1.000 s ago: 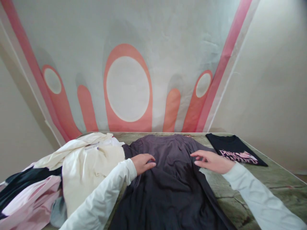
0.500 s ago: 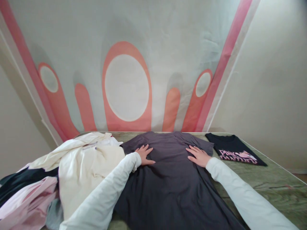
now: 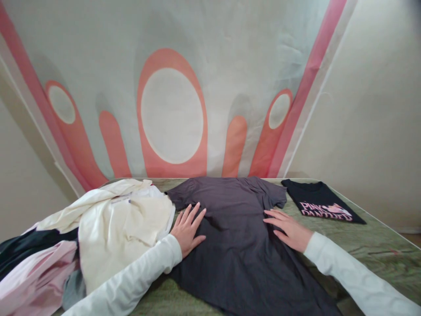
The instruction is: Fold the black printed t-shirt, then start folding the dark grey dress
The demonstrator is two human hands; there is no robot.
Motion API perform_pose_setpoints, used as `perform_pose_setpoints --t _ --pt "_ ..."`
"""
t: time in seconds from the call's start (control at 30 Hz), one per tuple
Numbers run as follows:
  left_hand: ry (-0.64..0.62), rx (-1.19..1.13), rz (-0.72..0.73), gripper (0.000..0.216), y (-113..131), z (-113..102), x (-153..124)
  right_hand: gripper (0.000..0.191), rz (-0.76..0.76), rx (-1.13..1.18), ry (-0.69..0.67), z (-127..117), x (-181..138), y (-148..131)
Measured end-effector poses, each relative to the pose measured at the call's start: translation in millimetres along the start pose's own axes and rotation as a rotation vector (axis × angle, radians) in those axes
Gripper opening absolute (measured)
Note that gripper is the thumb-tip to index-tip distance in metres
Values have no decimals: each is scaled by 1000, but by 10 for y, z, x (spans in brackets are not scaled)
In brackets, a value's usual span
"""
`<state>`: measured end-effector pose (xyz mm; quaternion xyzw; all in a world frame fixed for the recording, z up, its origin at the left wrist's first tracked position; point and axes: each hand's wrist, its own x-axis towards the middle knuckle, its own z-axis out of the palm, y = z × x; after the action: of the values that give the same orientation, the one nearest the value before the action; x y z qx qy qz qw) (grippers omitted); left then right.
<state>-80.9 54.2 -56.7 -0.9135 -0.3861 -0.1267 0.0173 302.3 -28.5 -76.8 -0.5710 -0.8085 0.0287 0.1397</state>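
A dark grey T-shirt [image 3: 237, 232] lies spread out in front of me, its short sleeves toward the far edge and its lower part toward me. Some creases run across its middle. My left hand [image 3: 188, 230] rests at the shirt's left side below the sleeve, fingers apart. On the opposite side my right hand [image 3: 285, 228] has its fingertips at the shirt's right edge, fingers stretched out. Neither hand grips the cloth.
To the left is a loose heap with a cream garment [image 3: 115, 237], a pink garment [image 3: 42, 272], and black and grey pieces. A folded black T-shirt [image 3: 324, 202] with pink lettering lies at the far right of the wood-patterned table [image 3: 368, 250]. A wall stands behind.
Both hands have moved nearer to me and outward, toward the shirt's sides. The right sleeve now hangs more downward, and the shirt's lower part has shifted slightly right.
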Motion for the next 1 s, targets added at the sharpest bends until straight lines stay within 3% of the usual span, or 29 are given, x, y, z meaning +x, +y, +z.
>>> perform_pose_setpoints --t 0.17,0.27,0.4,0.5,0.63,0.73,0.8,0.93,1.0 --pt "55 -162 -33 61 1 -55 -364 43 122 -17 -40 -16 -312 73" --pt "15 -271 -10 47 31 -162 -446 38 168 -40 -31 -46 -335 132" --pt "-272 -294 -59 30 94 -420 -551 24 157 -45 -52 -191 -311 -5" --pt "-502 -213 -102 28 60 -642 -656 29 154 -29 -137 -301 -311 -149" --pt "-642 -72 -181 20 -41 -872 -699 37 157 23 -199 -323 -288 -187" --pt "-557 15 -209 26 -59 -899 -591 31 202 56 -77 -246 -238 -89" --pt "-449 -21 -127 26 -48 -810 -466 25 263 110 21 -165 -206 26" --pt "-288 -198 133 32 -66 -429 -138 22 468 173 154 13 -131 352" --pt "-266 -172 152 37 -127 -218 54 27 565 133 210 76 -60 522"
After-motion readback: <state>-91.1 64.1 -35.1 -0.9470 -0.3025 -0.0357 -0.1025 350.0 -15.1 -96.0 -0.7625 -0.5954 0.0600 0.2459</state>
